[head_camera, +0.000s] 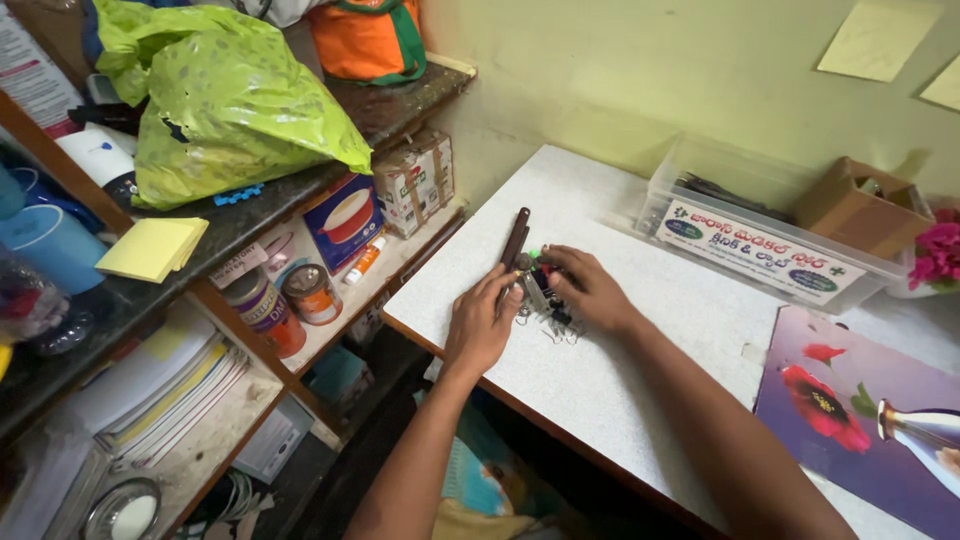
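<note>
My left hand (480, 322) rests on the white speckled table (600, 380), its fingers touching a pile of small binder clips (550, 312) and the near end of a dark brown, flat stick-like object (515, 238). My right hand (590, 290) lies over the same pile of clips, fingers curled down on them. Which clip each hand holds is hidden by the fingers. A bit of bright green shows between the hands.
A clear plastic box (760, 240) with a printed label and a cardboard box (860, 210) stand at the table's back. A flower picture (860, 420) lies at right. Shelves at left hold a green plastic bag (230, 100), yellow sticky notes (150, 248), tins and cartons.
</note>
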